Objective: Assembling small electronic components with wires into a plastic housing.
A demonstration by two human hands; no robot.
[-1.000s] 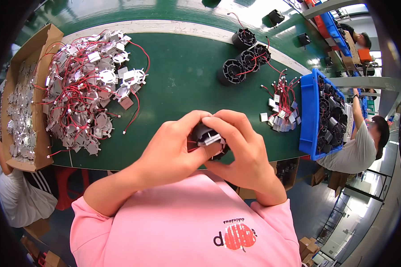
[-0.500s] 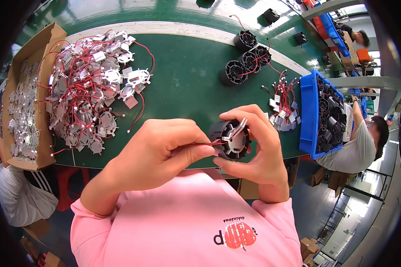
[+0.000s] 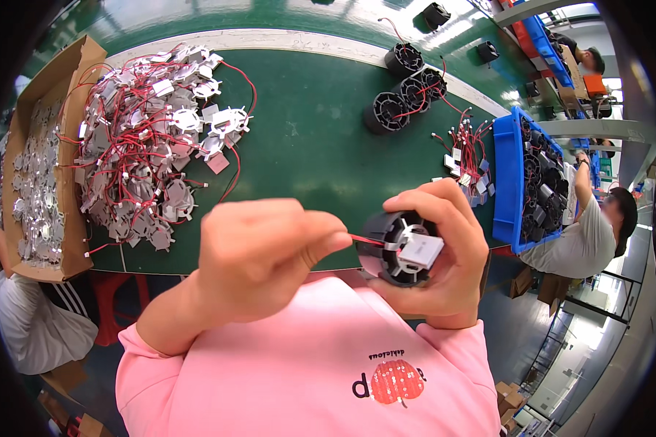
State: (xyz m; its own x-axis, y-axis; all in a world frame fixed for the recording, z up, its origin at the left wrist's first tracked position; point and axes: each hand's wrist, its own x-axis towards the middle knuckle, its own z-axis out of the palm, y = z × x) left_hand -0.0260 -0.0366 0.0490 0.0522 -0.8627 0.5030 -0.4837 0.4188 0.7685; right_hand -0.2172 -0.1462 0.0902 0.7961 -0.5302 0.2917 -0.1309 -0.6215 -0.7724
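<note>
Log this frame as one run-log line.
left hand: pinching red wire | right hand: holding black round housing | white plate on housing | green table

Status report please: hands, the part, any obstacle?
Right hand grips black round housing. Left hand pinches red wire at it. Nothing between them.

A factory assembly line is shown: a long green workbench (image 3: 306,146) is laden with wired white parts (image 3: 146,160), black fan housings (image 3: 404,95) and a blue parts bin (image 3: 506,189).
</note>
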